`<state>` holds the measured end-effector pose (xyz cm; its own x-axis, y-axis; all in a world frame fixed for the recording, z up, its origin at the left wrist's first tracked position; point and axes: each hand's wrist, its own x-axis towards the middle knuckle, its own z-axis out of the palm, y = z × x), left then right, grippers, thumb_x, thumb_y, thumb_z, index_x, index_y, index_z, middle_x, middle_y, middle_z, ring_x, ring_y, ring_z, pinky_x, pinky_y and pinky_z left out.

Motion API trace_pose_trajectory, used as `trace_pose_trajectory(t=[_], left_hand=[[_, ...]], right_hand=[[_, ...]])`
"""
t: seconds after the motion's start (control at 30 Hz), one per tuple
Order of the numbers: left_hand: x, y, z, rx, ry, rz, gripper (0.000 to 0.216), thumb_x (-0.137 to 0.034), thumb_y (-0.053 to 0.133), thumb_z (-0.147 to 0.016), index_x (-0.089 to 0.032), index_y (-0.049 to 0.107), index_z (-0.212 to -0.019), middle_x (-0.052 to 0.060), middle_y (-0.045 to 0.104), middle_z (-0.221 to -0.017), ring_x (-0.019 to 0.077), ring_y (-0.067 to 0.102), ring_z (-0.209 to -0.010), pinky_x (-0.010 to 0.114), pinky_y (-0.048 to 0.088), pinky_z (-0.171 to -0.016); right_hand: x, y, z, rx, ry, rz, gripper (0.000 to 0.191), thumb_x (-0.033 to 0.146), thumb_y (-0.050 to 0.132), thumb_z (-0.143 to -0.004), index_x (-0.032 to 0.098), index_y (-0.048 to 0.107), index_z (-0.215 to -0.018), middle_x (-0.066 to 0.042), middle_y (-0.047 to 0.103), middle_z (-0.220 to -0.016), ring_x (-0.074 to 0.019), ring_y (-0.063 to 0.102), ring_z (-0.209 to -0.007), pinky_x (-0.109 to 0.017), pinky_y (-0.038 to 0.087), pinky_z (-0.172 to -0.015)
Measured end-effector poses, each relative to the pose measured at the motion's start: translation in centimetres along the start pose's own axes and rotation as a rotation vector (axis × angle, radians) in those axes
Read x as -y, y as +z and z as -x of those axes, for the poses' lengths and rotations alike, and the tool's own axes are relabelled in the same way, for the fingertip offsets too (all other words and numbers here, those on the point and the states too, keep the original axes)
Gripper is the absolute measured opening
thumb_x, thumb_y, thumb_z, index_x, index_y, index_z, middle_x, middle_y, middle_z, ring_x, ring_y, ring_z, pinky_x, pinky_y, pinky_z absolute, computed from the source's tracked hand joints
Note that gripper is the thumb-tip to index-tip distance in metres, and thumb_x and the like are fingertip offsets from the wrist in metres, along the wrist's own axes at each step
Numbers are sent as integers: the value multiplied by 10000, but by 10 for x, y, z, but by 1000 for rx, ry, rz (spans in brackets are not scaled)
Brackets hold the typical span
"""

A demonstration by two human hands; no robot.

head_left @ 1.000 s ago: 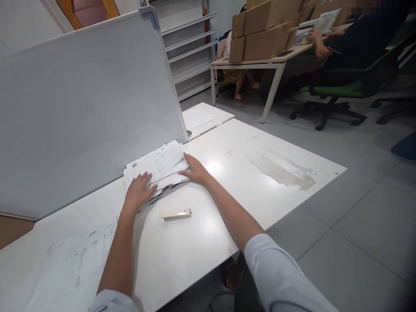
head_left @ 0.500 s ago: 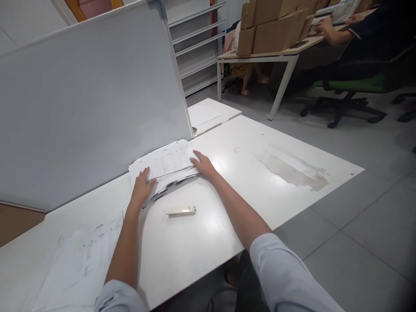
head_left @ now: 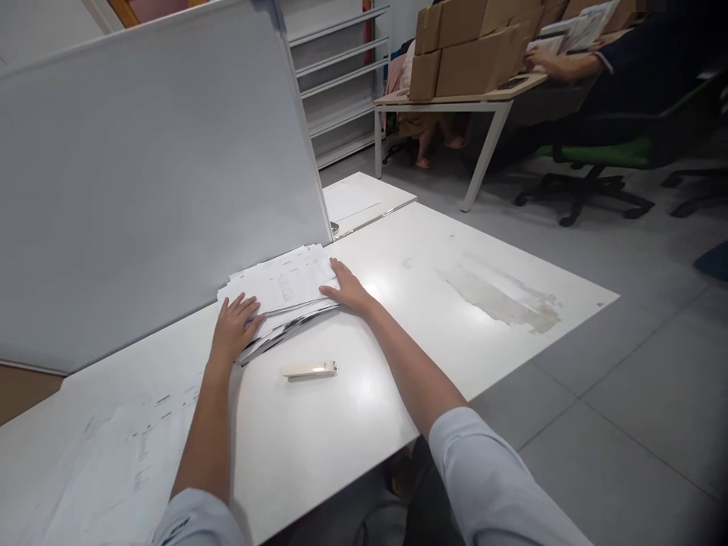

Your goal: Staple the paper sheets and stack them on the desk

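A loose stack of printed papers [head_left: 284, 287] lies on the white table [head_left: 432, 334], close against the foot of a leaning whiteboard [head_left: 148, 174]. My left hand [head_left: 233, 327] rests flat on the stack's left near corner, fingers spread. Against the stack's right edge lies my right hand [head_left: 346, 288], fingers stretched out and touching the sheets. A cream stapler [head_left: 310, 369] sits on the table just in front of the stack, between my forearms, touched by neither hand.
More printed sheets [head_left: 125, 462] lie at the near left of the table. A worn patch [head_left: 500, 299] marks the table's right side. Behind, another person [head_left: 614, 68] sits on a green chair [head_left: 591, 163] at a desk with cardboard boxes [head_left: 466, 53].
Both hands stayed on the stack. My left hand has slid a little toward the near left corner, and the stack looks slightly more gathered. The view shifted a bit.
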<state>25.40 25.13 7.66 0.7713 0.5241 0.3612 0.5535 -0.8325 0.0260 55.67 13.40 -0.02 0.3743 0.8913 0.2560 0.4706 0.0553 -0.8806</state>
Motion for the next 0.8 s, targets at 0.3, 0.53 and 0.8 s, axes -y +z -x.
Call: trace_pose_trajectory(t=[0.3, 0.53, 0.8], left_hand=[[-52, -26, 34, 50, 6, 62, 413, -365, 355, -956, -248, 681, -1180, 53, 660, -1305, 229, 514, -1335, 488, 296, -1196], [-76, -70, 203, -108, -397, 24, 407, -373, 326, -975, -244, 698, -1081, 64, 731, -1117, 220, 615, -1200, 465, 374, -1150], [-53, -44, 281, 28, -840, -97, 705, -501, 470, -902, -100, 412, -1478, 184, 339, -1577, 359, 236, -1490, 571, 176, -1200]], right_hand=[[-9, 7, -6, -87, -21, 26, 704, 651, 455, -917, 240, 454, -1488, -63, 324, -1605, -275, 270, -1495, -478, 191, -1242], [-13, 7, 17, 4, -179, 144, 792, 626, 697, -774, 97, 593, -1353, -203, 459, -1500, -341, 355, -1444, -531, 240, -1201], [7, 5, 48, -162, -341, 318, 457, 597, 500, -915, 257, 684, -1158, -134, 619, -1348, -368, 420, -1402, -662, 219, -1158]])
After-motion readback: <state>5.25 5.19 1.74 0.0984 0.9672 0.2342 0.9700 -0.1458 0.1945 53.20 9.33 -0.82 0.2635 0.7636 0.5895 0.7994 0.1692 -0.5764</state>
